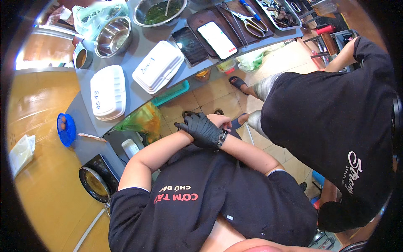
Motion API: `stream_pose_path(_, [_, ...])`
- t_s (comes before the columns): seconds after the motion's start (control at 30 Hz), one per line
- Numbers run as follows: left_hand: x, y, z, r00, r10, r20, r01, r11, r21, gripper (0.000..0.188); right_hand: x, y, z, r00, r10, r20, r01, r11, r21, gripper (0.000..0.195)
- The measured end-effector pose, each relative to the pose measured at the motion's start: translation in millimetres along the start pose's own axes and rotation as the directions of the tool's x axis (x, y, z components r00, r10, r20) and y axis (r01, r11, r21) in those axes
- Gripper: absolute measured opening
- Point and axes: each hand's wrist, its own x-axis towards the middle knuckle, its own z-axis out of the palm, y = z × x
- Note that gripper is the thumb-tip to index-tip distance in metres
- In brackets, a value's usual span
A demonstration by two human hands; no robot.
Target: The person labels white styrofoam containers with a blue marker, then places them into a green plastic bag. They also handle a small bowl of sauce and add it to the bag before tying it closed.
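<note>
My forearms are crossed in front of my black shirt, away from the counter. My right hand [203,130], in a black glove with a dark bracelet or watch band at the wrist, lies over my left wrist and grips it. My bare left hand [220,120] comes out beyond the glove, fingers loosely bent and partly hidden. Ahead on the grey counter [126,64] stand two closed white foam boxes [159,66] [108,91] with handwriting. Beside them lie a dark phone [190,45] and a phone with a lit screen [217,40].
Scissors [252,26], tongs [236,26] and a blue marker [250,9] lie on a dark board. Steel bowls [113,37], a food tray [280,14] and a blue basket [66,129] stand around. A frying pan [94,184] is at left. A co-worker [327,116] stands close at right.
</note>
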Motion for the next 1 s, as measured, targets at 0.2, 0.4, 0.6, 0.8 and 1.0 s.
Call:
stream_pose_path(0.2, [51.9,-54.2,70.0,0.998,0.025,0.062,-0.023,0.999,-0.036,0.027,-49.6,50.0,13.7,0.968,-0.027,-0.249,0.176,0.782,0.598,0.053])
stream_pose_path(0.4, [114.1,-139.3,93.8,0.986,0.026,-0.166,-0.024,1.0,0.016,0.025,-106.9,150.5,46.1,0.857,0.443,-0.262,-0.16,0.714,0.682,0.053])
stream_pose_path(0.6, [129.8,-273.3,76.6,0.771,-0.637,0.002,0.629,0.761,0.156,0.046,-149.3,216.9,133.9,0.682,0.703,-0.204,-0.605,0.698,0.383,0.053])
stream_pose_path(0.8, [119.2,-349.4,61.0,0.604,-0.795,-0.06,0.775,0.567,0.279,0.044,-148.5,203.1,231.7,0.672,0.74,0.008,-0.601,0.539,0.59,0.056])
stream_pose_path(1.0, [327.0,-307.4,80.4,0.957,-0.213,-0.198,0.239,0.963,0.123,0.027,-153.0,195.6,295.6,0.616,0.784,0.074,-0.564,0.374,0.736,0.051])
